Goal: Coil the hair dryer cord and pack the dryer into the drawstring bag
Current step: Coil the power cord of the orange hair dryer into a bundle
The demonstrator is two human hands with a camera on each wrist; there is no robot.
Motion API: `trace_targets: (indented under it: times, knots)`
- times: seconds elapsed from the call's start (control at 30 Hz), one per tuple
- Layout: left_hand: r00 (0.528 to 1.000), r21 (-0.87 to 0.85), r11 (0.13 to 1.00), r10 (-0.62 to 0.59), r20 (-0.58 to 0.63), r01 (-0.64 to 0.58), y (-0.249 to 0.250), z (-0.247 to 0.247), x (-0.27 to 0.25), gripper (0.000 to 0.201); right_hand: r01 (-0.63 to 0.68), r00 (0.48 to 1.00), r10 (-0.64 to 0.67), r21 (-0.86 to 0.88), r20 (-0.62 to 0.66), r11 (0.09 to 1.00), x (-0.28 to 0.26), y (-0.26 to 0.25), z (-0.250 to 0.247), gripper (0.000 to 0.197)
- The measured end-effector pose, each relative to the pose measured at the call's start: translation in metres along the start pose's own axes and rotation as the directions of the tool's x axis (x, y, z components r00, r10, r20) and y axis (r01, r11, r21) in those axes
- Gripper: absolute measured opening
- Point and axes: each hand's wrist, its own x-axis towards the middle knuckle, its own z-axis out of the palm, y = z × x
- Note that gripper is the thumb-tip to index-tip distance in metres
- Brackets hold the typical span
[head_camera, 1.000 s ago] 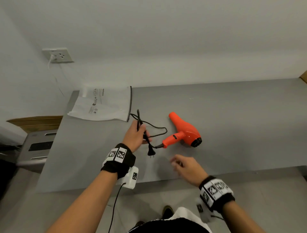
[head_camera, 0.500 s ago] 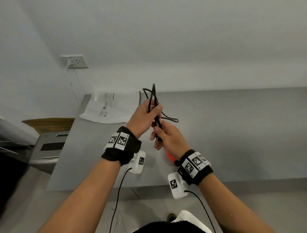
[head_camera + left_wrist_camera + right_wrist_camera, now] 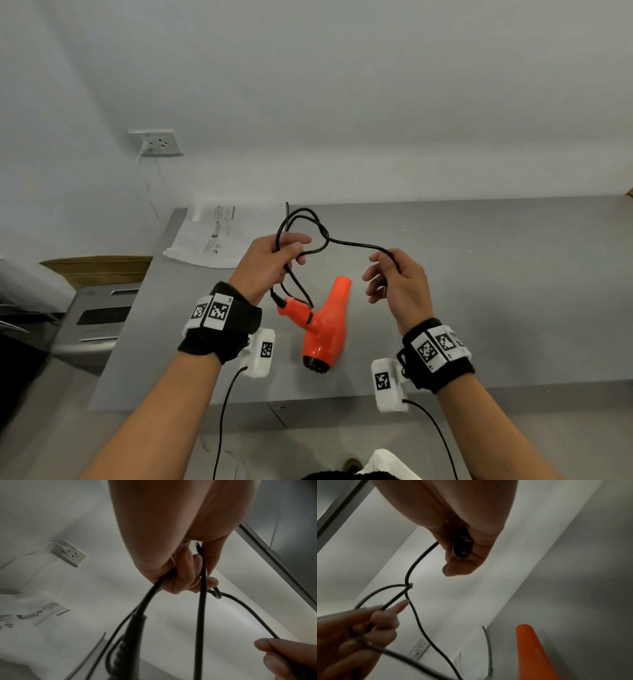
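- The left hand (image 3: 270, 260) has its fingers (image 3: 187, 566) curled tight round several gathered strands of the thin black power cord (image 3: 346, 242), held above the table.
- The right hand (image 3: 397, 281) pinches the cord's black two-pin plug (image 3: 462, 543) between thumb and curled fingers; the pins show in the right wrist view.
- Between the hands the cord runs in a shallow arc, with a loop standing up beyond the left hand and strands crossing there.
- From the left hand the cord drops to the handle of the bright orange plastic hair dryer (image 3: 323, 329), which lies on the grey table (image 3: 513, 291) between the wrists, nozzle pointing away.
- The flat white drawstring bag with printed warning text (image 3: 219, 236) lies at the table's far left corner, a dark cord along its right edge; whether anything is inside cannot be told.
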Motion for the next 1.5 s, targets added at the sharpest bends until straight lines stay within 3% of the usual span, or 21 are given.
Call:
trace_targets:
  times: [0.1, 0.23, 0.37, 0.47, 0.53, 0.6, 0.67, 0.77, 0.9, 1.0, 1.1, 1.23, 1.33, 1.5]
  knots:
    - [1.000, 0.004, 1.000, 0.006, -0.012, -0.006, -0.007, -0.005, 0.000, 0.025, -0.028, 0.999, 0.028, -0.010, -0.025, 1.000, 0.000, 0.000, -0.009, 0.022]
    - [0.999, 0.056, 0.998, 0.042, 0.013, -0.043, -0.008, -0.002, -0.001, 0.029, -0.028, 0.991, 0.034, -0.045, 0.133, 0.999, -0.017, -0.012, -0.001, 0.023]
    - [0.990, 0.221, 0.965, 0.126, 0.066, -0.137, -0.002, 0.007, -0.006, 0.029, 0.199, 0.948, -0.118, -0.264, 0.295, 0.944, -0.035, -0.028, 0.020, 0.026]
    - [0.970, 0.305, 0.925, 0.185, 0.156, -0.225, 0.004, 0.016, -0.013, 0.025, 0.308, 0.936, -0.212, -0.364, 0.281, 0.879, -0.031, -0.033, 0.035, 0.025]
    - [0.950, 0.341, 0.895, 0.221, 0.222, -0.288, 0.005, 0.021, -0.017, 0.026, 0.249, 0.956, -0.168, -0.360, 0.242, 0.899, -0.024, -0.034, 0.039, 0.030]
    - [0.940, 0.345, 0.886, 0.228, 0.254, -0.308, 0.002, 0.023, -0.018, 0.029, 0.087, 0.966, -0.041, -0.170, 0.257, 0.982, -0.019, -0.035, 0.040, 0.036]
    - [0.942, 0.338, 0.894, 0.209, 0.264, -0.293, -0.002, 0.021, -0.018, 0.026, -0.057, 0.970, 0.045, 0.041, 0.240, 0.998, -0.016, -0.037, 0.041, 0.034]
    - [0.933, 0.338, 0.903, 0.152, 0.325, -0.265, -0.007, 0.021, -0.022, 0.019, -0.208, 0.972, 0.165, 0.289, 0.167, 0.934, -0.010, -0.039, 0.041, 0.027]
    - [0.913, 0.319, 0.910, 0.131, 0.386, -0.265, -0.008, 0.021, -0.027, 0.018, -0.390, 0.914, 0.269, 0.475, 0.304, 0.788, -0.007, -0.039, 0.040, 0.030]
    - [0.905, 0.323, 0.913, 0.102, 0.412, -0.250, -0.007, 0.022, -0.029, 0.018, -0.439, 0.892, 0.289, 0.513, 0.348, 0.737, -0.007, -0.038, 0.040, 0.030]
    - [0.898, 0.335, 0.899, 0.125, 0.421, -0.282, -0.008, 0.022, -0.032, 0.019, -0.459, 0.883, 0.323, 0.487, 0.341, 0.743, -0.008, -0.040, 0.039, 0.014]
    - [0.911, 0.324, 0.902, 0.150, 0.384, -0.285, -0.010, 0.020, -0.033, 0.027, -0.488, 0.868, 0.373, 0.424, 0.327, 0.763, -0.010, -0.034, 0.032, 0.035]
    - [0.888, 0.304, 0.894, 0.183, 0.421, -0.328, -0.010, 0.023, -0.035, 0.032, -0.506, 0.857, 0.428, 0.317, 0.286, 0.802, -0.011, -0.028, 0.031, 0.034]
    - [0.899, 0.353, 0.885, 0.142, 0.415, -0.303, -0.015, 0.021, -0.034, 0.037, -0.483, 0.866, 0.478, 0.486, 0.146, 0.728, -0.004, -0.026, 0.022, 0.027]
